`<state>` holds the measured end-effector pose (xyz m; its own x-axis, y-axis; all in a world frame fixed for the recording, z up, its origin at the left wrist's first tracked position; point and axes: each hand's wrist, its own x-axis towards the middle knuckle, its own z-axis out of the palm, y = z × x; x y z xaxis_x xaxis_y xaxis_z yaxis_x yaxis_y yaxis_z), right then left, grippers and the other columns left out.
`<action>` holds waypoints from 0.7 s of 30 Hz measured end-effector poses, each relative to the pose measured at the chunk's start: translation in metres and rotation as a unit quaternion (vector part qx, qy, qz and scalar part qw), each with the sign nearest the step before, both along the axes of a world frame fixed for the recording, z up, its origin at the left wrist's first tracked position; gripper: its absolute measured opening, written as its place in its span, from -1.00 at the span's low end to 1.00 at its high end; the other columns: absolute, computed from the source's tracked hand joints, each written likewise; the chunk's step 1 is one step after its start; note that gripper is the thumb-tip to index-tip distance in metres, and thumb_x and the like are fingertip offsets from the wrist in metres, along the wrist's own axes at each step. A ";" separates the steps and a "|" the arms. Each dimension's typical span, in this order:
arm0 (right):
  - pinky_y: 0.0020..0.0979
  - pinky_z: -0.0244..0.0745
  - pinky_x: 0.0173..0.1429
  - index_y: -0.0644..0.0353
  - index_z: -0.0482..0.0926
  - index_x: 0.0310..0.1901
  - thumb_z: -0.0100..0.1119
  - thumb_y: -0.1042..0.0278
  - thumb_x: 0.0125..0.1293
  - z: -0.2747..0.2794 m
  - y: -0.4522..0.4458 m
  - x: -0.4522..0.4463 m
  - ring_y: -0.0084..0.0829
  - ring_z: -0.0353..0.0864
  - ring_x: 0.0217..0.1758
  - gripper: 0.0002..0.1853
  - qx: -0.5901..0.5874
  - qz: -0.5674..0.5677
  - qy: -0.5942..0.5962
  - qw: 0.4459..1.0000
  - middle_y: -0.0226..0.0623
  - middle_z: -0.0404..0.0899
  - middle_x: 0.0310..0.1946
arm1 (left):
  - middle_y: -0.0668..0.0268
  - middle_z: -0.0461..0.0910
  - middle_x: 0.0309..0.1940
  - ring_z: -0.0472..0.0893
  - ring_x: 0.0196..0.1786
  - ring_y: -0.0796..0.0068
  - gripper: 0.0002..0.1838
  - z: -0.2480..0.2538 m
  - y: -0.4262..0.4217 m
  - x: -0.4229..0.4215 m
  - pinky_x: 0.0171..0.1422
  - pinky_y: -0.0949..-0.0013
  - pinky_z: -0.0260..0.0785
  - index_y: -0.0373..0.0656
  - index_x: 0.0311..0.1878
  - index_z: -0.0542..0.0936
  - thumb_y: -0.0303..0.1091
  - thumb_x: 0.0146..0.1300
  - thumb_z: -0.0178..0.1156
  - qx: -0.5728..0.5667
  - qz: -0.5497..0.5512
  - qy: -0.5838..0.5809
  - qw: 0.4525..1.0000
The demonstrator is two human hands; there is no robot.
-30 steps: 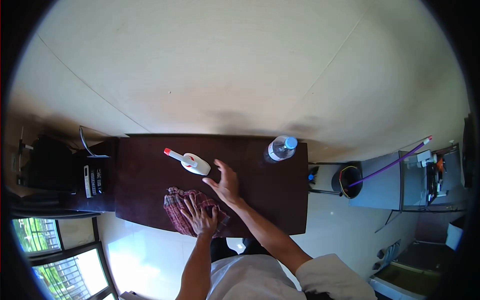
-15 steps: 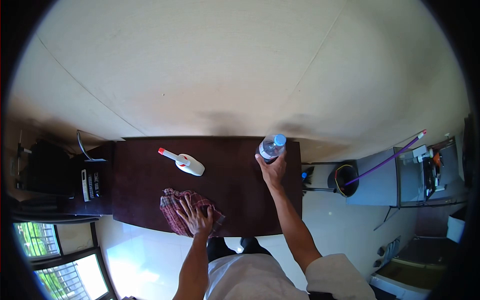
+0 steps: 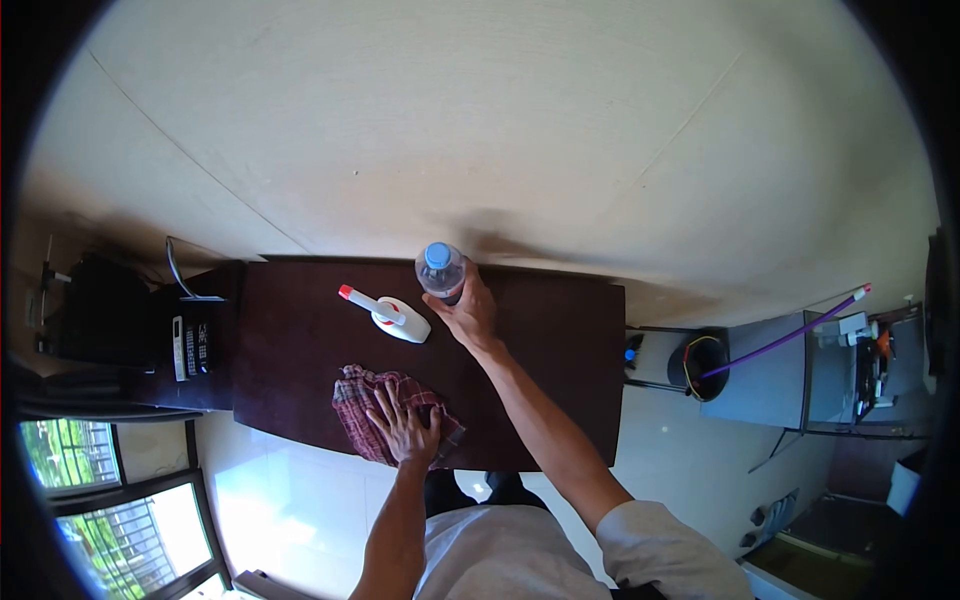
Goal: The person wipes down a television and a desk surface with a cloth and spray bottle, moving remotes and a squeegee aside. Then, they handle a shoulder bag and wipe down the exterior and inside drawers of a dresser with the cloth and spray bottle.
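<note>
My right hand (image 3: 470, 310) is wrapped round a clear plastic bottle (image 3: 441, 275) with a blue cap, near the back edge of the dark brown table (image 3: 550, 380). Just left of that hand stands a white spray bottle (image 3: 402, 321) with a red-tipped nozzle pointing left. Closer to my body, my left hand (image 3: 405, 428) lies flat with fingers spread on a crumpled red plaid cloth (image 3: 362, 410). My right palm and part of the bottle's lower end are hidden.
A pale wall (image 3: 480, 120) rises behind the table. On the left are a desk phone (image 3: 190, 348) and a black bag-like shape (image 3: 100, 310). To the right stands a black bin (image 3: 690, 377) with a purple pole (image 3: 780, 340) leaning out of it.
My right hand has carried the clear bottle leftward along the back of the table, close to the spray bottle. My left hand stays on the cloth. The whole view has shifted slightly.
</note>
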<state>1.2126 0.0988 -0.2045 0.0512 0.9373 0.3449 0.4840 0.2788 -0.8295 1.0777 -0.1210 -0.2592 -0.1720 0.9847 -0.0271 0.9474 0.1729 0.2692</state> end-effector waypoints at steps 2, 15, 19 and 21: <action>-0.11 0.60 0.06 0.21 0.31 0.29 0.60 0.24 -0.01 -0.005 0.004 -0.006 -0.01 0.66 0.03 -0.14 -0.005 0.016 0.001 1.000 -0.04 0.58 0.09 | 0.02 -0.07 0.62 -0.24 0.66 -0.09 -0.25 -0.004 0.000 -0.001 0.59 -0.39 -0.51 -0.46 0.15 0.60 0.18 0.32 0.10 0.016 -0.002 0.002 1.000; -0.08 0.45 0.24 0.33 0.27 0.32 0.51 0.36 0.06 -0.030 -0.004 -0.002 0.05 0.49 0.26 -0.18 0.041 -0.007 -0.063 0.997 0.10 0.43 0.22 | -0.02 -0.08 0.61 -0.26 0.66 -0.12 -0.26 -0.008 -0.002 -0.002 0.58 -0.39 -0.55 -0.44 0.06 0.66 0.20 0.33 0.07 0.021 -0.011 0.019 1.000; -0.12 0.40 0.32 0.35 0.29 0.28 0.38 0.49 0.15 -0.022 -0.048 -0.001 0.04 0.48 0.20 -0.33 0.049 -0.068 -0.063 0.995 0.11 0.42 0.14 | -0.01 -0.07 0.61 -0.26 0.66 -0.11 -0.25 -0.007 -0.002 -0.002 0.58 -0.39 -0.55 -0.43 0.09 0.65 0.21 0.33 0.06 -0.002 -0.005 0.013 1.000; -0.14 0.39 0.32 0.34 0.30 0.26 0.35 0.48 0.18 -0.015 -0.068 -0.012 0.00 0.48 0.19 -0.37 0.062 -0.006 0.010 0.998 0.05 0.42 0.12 | -0.01 -0.07 0.61 -0.26 0.66 -0.11 -0.25 -0.009 -0.003 -0.003 0.58 -0.39 -0.55 -0.42 0.12 0.63 0.22 0.34 0.05 0.014 -0.009 0.009 1.000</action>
